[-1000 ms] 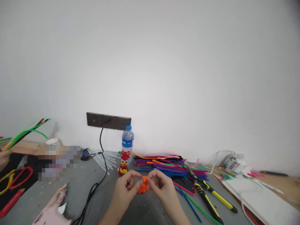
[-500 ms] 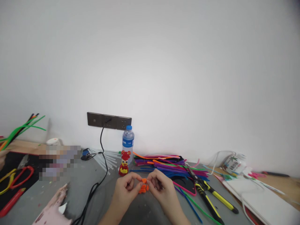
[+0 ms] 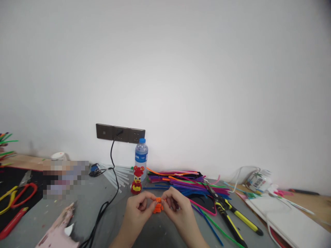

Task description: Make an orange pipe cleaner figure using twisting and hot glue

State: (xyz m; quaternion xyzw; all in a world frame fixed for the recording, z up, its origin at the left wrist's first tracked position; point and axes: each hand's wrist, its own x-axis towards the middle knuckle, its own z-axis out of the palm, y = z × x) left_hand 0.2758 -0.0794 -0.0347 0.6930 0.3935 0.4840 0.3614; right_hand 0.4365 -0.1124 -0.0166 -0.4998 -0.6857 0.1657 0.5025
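A small orange pipe-cleaner piece (image 3: 157, 207), coiled and bent into a compact shape, is pinched between my two hands. My left hand (image 3: 139, 208) grips it from the left, thumb and forefinger together at its upper part. From the other side my right hand (image 3: 178, 208) pinches its upper right edge, with the remaining fingers curled in. My fingertips cover part of the piece. Just behind them stands a little red and yellow figure (image 3: 137, 179) with round ears and eyes. A blue-capped water bottle (image 3: 141, 157) rises right behind that figure.
Pipe cleaners (image 3: 181, 181) in many colours lie heaped behind my right hand. Yellow-black pliers (image 3: 230, 210) and a white pad (image 3: 292, 217) lie right. A black cable (image 3: 103, 206) crosses the left side. Red-and-yellow-handled scissors (image 3: 24, 194) lie farther left; a person's hand (image 3: 3, 148) shows at the edge.
At the far left, the green and black pipe cleaners held by another person have moved back toward the frame's edge. My hands have barely shifted and keep hold of the orange pipe-cleaner piece.
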